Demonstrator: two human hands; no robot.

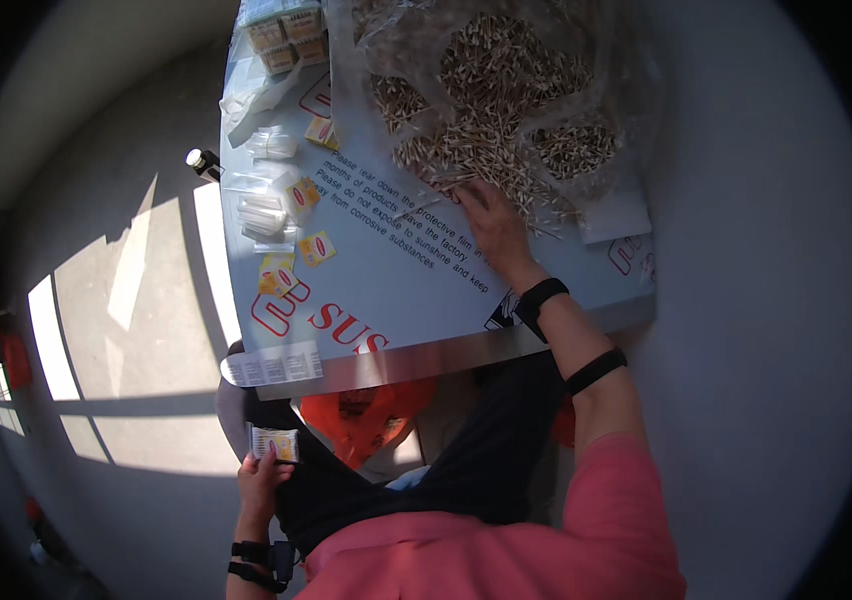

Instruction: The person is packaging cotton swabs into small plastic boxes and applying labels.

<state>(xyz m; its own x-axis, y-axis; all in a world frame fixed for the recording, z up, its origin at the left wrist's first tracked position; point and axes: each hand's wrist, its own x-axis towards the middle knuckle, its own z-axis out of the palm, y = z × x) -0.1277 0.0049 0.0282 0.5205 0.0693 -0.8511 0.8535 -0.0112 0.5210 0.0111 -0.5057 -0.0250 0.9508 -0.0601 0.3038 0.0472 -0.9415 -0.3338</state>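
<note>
In my left hand (262,478), low beside my thigh, a small clear packet of cotton swabs (276,444) with a yellow and white label is gripped between thumb and fingers. My right hand (496,228) reaches over the table to the near edge of a large heap of loose cotton swabs (506,85). Its fingers are bent and drawn together on a few swabs there; the fingertips partly blend into the heap. A big clear plastic bag (386,45) lies open around the heap.
On the table's (386,250) left side lie yellow label cards (316,248), stacks of clear small bags (263,214) and stacked packs (286,40). A white printed strip (271,366) sits at the front left corner. An orange bag (361,420) hangs below the front edge.
</note>
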